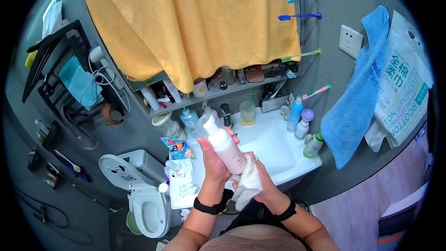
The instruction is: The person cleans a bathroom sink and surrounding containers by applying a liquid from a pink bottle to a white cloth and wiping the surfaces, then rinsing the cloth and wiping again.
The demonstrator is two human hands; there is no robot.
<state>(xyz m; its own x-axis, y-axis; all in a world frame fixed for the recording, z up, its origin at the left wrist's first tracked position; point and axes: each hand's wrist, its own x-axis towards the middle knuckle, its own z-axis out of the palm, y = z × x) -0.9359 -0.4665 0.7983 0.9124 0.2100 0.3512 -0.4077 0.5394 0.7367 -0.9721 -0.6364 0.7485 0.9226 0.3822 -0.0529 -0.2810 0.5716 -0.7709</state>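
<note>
A pale pink pump bottle with a white pump top is tilted in front of my body, over the near edge of the sink. My left hand is wrapped round its side, the thumb pointing up along it. In my right hand is a crumpled white cloth, pressed against the lower end of the bottle. The cloth hides some of the right fingers and the bottle's base. Both wrists carry black bands.
Behind the bottle lies the white sink with its dark faucet. A blue bottle and a green bottle stand on its right rim. Wipes and a colourful packet lie left, beside the toilet. A blue towel hangs right.
</note>
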